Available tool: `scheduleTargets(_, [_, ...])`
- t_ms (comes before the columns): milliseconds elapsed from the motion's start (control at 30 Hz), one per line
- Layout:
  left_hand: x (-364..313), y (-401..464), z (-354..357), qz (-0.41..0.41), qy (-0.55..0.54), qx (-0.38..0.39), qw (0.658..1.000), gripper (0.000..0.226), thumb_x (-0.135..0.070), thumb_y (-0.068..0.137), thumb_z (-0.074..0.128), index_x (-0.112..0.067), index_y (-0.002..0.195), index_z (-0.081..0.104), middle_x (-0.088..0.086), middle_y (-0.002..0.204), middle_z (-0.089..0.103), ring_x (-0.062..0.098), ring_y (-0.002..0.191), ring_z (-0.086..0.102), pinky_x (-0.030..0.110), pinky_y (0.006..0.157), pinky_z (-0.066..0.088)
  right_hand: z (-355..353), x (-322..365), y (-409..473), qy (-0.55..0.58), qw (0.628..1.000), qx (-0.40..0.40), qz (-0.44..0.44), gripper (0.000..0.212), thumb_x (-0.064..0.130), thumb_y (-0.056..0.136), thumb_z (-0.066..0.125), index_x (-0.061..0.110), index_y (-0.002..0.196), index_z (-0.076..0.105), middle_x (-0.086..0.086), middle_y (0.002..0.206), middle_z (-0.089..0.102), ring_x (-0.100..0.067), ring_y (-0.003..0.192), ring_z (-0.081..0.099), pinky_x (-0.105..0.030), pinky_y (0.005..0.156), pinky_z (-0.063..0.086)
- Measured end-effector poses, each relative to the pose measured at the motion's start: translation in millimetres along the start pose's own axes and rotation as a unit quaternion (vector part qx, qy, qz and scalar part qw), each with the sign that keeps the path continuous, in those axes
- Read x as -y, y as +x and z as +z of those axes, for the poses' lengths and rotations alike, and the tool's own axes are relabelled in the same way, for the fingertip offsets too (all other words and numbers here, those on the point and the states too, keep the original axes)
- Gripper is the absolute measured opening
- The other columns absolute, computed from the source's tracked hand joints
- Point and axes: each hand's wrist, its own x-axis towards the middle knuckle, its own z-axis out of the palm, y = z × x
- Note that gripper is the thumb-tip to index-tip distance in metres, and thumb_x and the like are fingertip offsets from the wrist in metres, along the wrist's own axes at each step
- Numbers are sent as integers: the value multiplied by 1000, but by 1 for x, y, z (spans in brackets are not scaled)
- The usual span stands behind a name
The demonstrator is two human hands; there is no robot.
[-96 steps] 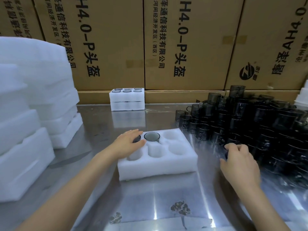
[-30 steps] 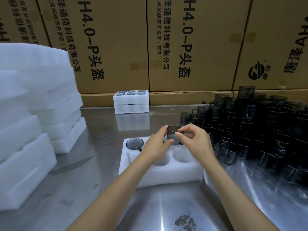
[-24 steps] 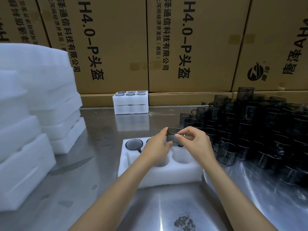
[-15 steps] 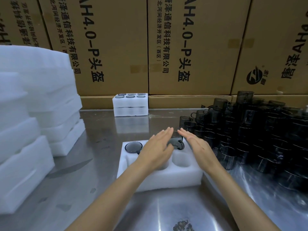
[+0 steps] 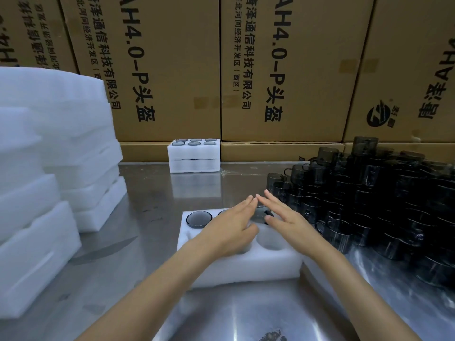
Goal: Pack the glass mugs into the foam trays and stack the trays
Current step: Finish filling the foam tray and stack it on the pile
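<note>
From where I'm watching, the foam tray (image 5: 242, 263) is a soft white block with round pockets, sitting on a shiny, scuffed metal table (image 5: 147, 230). One smoky glass mug (image 5: 198, 219) sits sunk in the far-left pocket, and another mug (image 5: 261, 212) is in the far-right pocket, mostly hidden under the hands. The left hand (image 5: 230, 230) and right hand (image 5: 286, 219) both lie flat over it, fingers straight and close together, fingertips nearly meeting; can't tell how hard they press. A big heap of dark see-through mugs (image 5: 374, 200) is piled on the right. Blank foam trays (image 5: 56, 168) are stacked on the left, two filled trays (image 5: 194, 156) at the back against cardboard boxes (image 5: 283, 70).
</note>
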Motion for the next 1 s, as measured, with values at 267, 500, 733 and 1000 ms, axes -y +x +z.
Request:
scheduleTargets(267, [2,0,-4,1,-7,7,1000,61,-22,97,36,-21,153,10,-9,160,3,4,145,10,17,110,14,1,-3,6,39,999,5,-2,52,8,100,41,39,140,31,23,149,13,9,134,14,-4,101,19])
scheduleTargets(500, [4,-4,2,31,14,-18,999,62,-26,98,39,-22,152,10,-11,160,5,1,144,7,11,108,6,1,-4,7,77,997,-4,10,51,0,98,36,26,143,38,16,153,17,5,138,13,-18,111,16])
scheduleTargets(733, [10,-3,5,29,2,-28,999,63,-32,97,42,-27,152,11,-18,158,5,-2,142,9,2,99,5,3,0,2,33,999,-15,20,51,10,99,38,32,145,33,27,148,12,2,141,14,-25,116,14])
scheduleTargets(1000, [10,-2,5,30,26,-5,999,60,-30,98,40,-23,152,15,-10,159,9,2,145,6,15,111,1,-2,10,-2,-169,984,19,42,52,20,97,28,37,147,27,19,156,13,0,143,8,-35,117,4])
